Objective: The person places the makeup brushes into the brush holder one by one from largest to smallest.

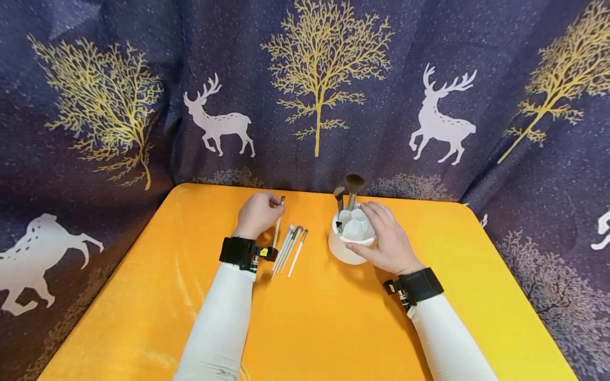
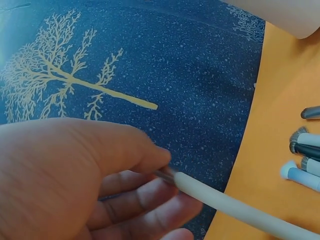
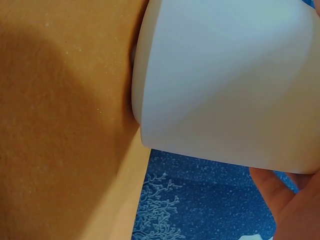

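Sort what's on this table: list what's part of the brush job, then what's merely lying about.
In the job:
left hand, pinching one brush
right hand, gripping the white holder
loose brushes
two brushes in holder

Lying about:
orange table
deer curtain

text: none legible | labels: none | brands: none | numbers: none; no readable signs on anything

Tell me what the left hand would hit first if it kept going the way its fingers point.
Probably nothing on the table: the left hand, holding a brush, points toward the far edge, so the deer-print curtain comes first, though depth is unclear.
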### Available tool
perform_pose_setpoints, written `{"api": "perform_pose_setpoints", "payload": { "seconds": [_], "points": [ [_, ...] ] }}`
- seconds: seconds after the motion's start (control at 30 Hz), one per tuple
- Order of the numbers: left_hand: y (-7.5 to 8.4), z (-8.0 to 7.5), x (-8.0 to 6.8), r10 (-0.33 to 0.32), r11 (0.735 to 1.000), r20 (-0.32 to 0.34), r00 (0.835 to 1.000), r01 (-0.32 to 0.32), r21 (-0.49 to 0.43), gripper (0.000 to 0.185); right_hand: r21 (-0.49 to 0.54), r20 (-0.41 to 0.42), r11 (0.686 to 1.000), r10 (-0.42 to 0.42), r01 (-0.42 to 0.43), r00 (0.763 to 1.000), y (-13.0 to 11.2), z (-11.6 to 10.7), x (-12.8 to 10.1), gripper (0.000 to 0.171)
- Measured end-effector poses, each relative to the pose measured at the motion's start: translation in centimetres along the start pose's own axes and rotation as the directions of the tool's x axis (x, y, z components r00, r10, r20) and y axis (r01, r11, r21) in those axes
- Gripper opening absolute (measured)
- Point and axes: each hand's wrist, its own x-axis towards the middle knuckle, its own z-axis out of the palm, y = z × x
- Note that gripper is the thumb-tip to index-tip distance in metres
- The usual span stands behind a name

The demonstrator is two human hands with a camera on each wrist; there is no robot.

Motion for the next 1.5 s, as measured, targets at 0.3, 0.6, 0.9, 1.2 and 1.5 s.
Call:
{"api": "perform_pose_setpoints", "payload": {
  "seconds": [0.3, 0.6, 0.9, 1.2, 1.5],
  "points": [
    [0.6, 0.0, -0.1, 0.064, 0.996, -0.149, 0.987, -0.072, -0.047, 0.013, 0.004, -0.006, 1.000, -0.009, 0.009, 1.000, -0.1, -0.1, 0.0, 0.100],
    [2.1, 0.1, -0.1, 0.093, 0.992, -0.234, 0.968, -0.109, -0.056, 0.015, 0.009, -0.002, 1.000, 0.000, 0.000, 1.000, -0.2, -0.2, 0.0, 0.100],
    [3.0, 0.2, -0.2, 0.131, 0.974, -0.296, 0.946, -0.178, -0.138, 0.015, 0.007, 0.000, 1.000, 0.007, -0.007, 1.000, -0.3, -0.3, -0.1, 0.101],
    [3.6, -0.1, -0.4, 0.174, 0.944, -0.394, 0.902, -0.266, -0.193, 0.016, 0.006, 0.001, 1.000, -0.001, 0.001, 1.000, -0.2, -0.2, 0.1, 0.101],
    [4.5, -0.1, -0.6, 0.164, 0.912, -0.430, 0.888, -0.303, -0.278, 0.017, -0.006, 0.002, 1.000, 0.009, -0.009, 1.000, -0.2, -0.1, -0.1, 0.102]
  ]
}}
